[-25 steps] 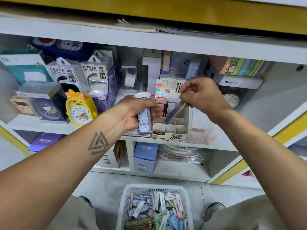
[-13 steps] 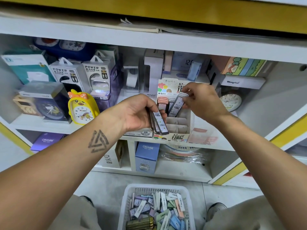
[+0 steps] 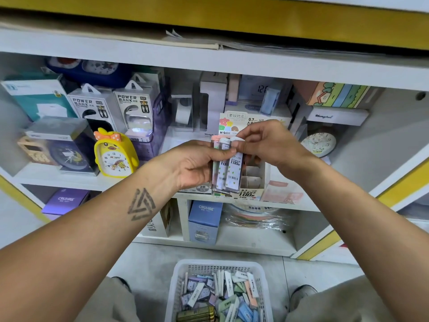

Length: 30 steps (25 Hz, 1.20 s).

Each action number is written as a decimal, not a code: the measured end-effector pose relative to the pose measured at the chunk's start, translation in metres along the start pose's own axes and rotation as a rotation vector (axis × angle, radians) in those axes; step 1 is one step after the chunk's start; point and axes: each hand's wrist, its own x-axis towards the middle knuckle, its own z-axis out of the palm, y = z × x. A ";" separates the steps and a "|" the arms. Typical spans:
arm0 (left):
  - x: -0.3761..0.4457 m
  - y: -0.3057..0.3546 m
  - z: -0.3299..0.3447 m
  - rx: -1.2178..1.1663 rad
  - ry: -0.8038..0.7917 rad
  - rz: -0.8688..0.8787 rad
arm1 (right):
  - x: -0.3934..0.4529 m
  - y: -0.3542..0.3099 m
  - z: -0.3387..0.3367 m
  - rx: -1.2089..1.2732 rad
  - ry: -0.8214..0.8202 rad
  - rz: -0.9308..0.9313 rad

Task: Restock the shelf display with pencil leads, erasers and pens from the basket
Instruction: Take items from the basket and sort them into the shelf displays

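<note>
My left hand grips a small stack of flat pencil lead cases, held upright in front of the shelf. My right hand pinches the top of the rightmost lead case in that stack. Right behind the cases stands the cardboard lead display box with divided slots, its printed header card sticking up. On the floor below sits the white plastic basket holding several erasers and a dark bundle of pens.
The shelf holds a yellow duck clock, power bank boxes, a boxed blue clock and a round clock at right. Blue and purple boxes fill the cubbies below. My knees flank the basket.
My left hand turned the lead cases upright and raised them. My right hand came back from the display box slots and took hold of the top of one case in the stack.
</note>
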 end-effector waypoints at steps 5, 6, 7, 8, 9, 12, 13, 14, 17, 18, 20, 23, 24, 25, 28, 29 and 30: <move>0.001 0.010 -0.008 0.037 0.144 0.031 | 0.004 -0.001 -0.025 -0.124 0.278 -0.112; 0.001 0.010 -0.010 0.047 0.174 0.041 | 0.005 0.001 -0.029 -0.218 0.305 -0.148; -0.001 0.011 -0.012 0.051 0.195 0.049 | 0.006 0.004 -0.030 -0.296 0.315 -0.179; -0.001 0.010 -0.012 0.043 0.203 0.054 | 0.006 0.006 -0.030 -0.352 0.312 -0.211; -0.002 0.010 -0.012 0.028 0.202 0.054 | 0.006 0.007 -0.028 -0.395 0.305 -0.244; 0.000 0.007 -0.010 0.027 0.201 0.050 | 0.005 0.012 -0.019 -0.487 0.266 -0.322; 0.000 0.007 -0.009 0.035 0.198 0.053 | 0.005 0.015 -0.017 -0.529 0.246 -0.343; 0.001 0.006 -0.009 0.039 0.192 0.055 | 0.005 0.017 -0.014 -0.576 0.229 -0.363; 0.001 0.003 -0.008 0.053 0.156 0.058 | 0.006 0.021 -0.009 -0.664 0.214 -0.390; 0.002 0.002 -0.007 0.057 0.141 0.058 | 0.006 0.020 -0.009 -0.664 0.229 -0.385; 0.002 0.000 -0.005 0.067 0.115 0.064 | 0.005 0.014 -0.009 -0.537 0.243 -0.315; 0.002 -0.002 0.001 0.062 0.072 0.077 | 0.000 0.003 -0.005 -0.137 0.086 -0.134; 0.002 -0.003 0.003 0.057 0.055 0.083 | -0.001 0.001 -0.004 -0.073 0.044 -0.115; 0.002 -0.003 0.005 0.048 0.042 0.090 | -0.003 -0.001 -0.005 -0.034 0.032 -0.112; 0.005 0.002 0.006 0.004 0.063 0.127 | -0.004 -0.007 -0.022 0.017 0.140 -0.120; 0.006 0.005 0.004 0.001 0.092 0.144 | -0.004 -0.007 -0.031 -0.008 0.190 -0.127; 0.007 0.007 0.002 0.011 0.127 0.162 | -0.003 -0.006 -0.040 -0.074 0.234 -0.141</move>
